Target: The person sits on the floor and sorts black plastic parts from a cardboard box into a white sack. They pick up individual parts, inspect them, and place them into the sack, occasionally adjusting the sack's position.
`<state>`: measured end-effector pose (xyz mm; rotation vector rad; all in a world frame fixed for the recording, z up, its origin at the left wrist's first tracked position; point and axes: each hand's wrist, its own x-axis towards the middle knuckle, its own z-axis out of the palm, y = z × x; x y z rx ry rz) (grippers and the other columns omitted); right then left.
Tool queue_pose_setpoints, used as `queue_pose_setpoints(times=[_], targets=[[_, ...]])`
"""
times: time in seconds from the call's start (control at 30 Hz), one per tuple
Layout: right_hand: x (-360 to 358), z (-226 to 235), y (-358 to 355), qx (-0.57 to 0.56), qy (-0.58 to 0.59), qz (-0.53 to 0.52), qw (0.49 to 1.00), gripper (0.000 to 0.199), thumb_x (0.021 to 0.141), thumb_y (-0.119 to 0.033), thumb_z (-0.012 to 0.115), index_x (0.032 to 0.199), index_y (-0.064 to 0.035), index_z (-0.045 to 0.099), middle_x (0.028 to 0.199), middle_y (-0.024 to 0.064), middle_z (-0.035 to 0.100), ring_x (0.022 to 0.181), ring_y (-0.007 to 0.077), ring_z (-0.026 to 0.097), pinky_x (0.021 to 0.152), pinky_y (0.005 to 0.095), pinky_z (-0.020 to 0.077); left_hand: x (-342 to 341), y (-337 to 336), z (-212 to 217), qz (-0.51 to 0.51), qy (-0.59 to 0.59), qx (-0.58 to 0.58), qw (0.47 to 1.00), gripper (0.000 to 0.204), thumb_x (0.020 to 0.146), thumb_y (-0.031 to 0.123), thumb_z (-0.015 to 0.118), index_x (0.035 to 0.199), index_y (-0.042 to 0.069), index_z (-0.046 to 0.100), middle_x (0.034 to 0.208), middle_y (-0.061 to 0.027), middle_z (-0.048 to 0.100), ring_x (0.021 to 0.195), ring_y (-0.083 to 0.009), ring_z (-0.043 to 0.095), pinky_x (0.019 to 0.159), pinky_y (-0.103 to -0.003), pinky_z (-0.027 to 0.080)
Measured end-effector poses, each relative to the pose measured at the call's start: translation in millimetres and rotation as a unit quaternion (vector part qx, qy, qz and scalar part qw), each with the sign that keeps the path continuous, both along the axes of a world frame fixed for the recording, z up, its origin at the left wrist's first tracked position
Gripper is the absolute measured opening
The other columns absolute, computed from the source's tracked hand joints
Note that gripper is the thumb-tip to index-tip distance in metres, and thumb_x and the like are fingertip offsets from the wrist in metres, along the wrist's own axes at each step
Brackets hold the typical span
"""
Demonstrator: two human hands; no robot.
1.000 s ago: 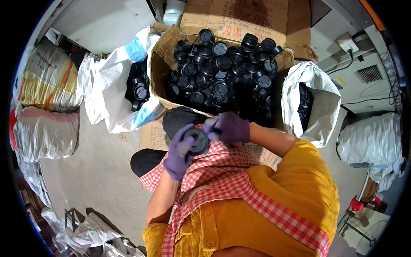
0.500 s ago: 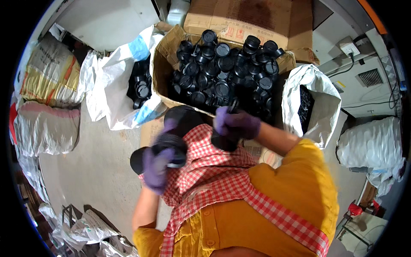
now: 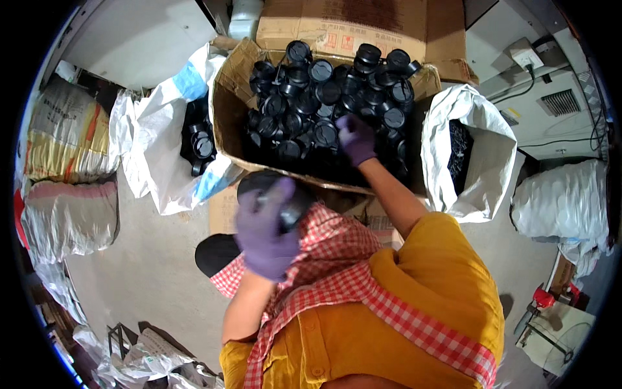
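Note:
My left hand point(image 3: 267, 227), in a purple glove and blurred by motion, is raised over my lap. Its fingers are wrapped round a black round plastic cap point(image 3: 296, 204). My right hand point(image 3: 356, 139), also gloved in purple, reaches into the cardboard box point(image 3: 228, 97) over the heap of black plastic caps point(image 3: 326, 135). Its fingertips are down among the caps, so their grip is hidden. The caps are round with disc-like tops and lie jumbled at many angles.
Left of the box stands a white sack point(image 3: 155, 136) with more black caps point(image 3: 203, 146). Another white sack point(image 3: 440, 155) on the right holds small dark pieces point(image 3: 459, 152). Full sacks point(image 3: 71, 217) line the left side. A plug and cable point(image 3: 530, 68) hang at the right.
My right hand has gone from above my lap, where it held a dark piece, forward into the box. My left hand has shifted right and slightly forward, still with a black cap.

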<state>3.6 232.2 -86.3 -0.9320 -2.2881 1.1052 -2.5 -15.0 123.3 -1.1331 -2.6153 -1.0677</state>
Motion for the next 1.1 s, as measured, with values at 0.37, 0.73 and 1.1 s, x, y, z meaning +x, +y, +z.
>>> queue_pose_setpoints(times=[0.37,0.73,1.1], targets=[[-44.5,32.6,184.8,0.109,-0.318,-0.098,0.937,0.047,0.082,-0.014,0.051,0.128,-0.0211,0.045,0.113,0.0204,0.060,0.106,0.0379,0.057,0.088,0.0436,0.0466,-94.5,-46.0,-66.4,0.034,-0.006,-0.114,0.993,0.069,0.069,0.015,0.073,0.133,0.012,0.045,0.141,-0.0245,0.029,0.130,-0.0412,0.031,0.106,-0.043,0.030],[-2.8,36.7,110.3,0.300,-0.220,0.204,0.905,0.022,0.079,-0.018,0.055,0.100,-0.0166,0.061,0.095,0.0120,0.064,0.086,0.0336,0.063,0.072,0.0449,0.0501,-46.9,4.8,-84.1,-0.053,-0.231,-0.037,0.971,0.062,0.073,0.017,0.070,0.129,0.006,0.047,0.130,-0.0211,0.047,0.121,-0.0357,0.046,0.100,-0.039,0.039],[27.1,136.7,-24.1,0.002,0.113,0.447,0.888,0.031,0.080,-0.009,0.059,0.111,-0.0034,0.061,0.098,0.0156,0.065,0.086,0.0286,0.063,0.078,0.0349,0.0496,-32.9,-11.6,-113.2,0.083,-0.524,0.302,0.792,0.045,0.077,-0.005,0.048,0.121,0.000,0.053,0.110,-0.0118,0.059,0.099,-0.0207,0.058,0.087,-0.030,0.048]])
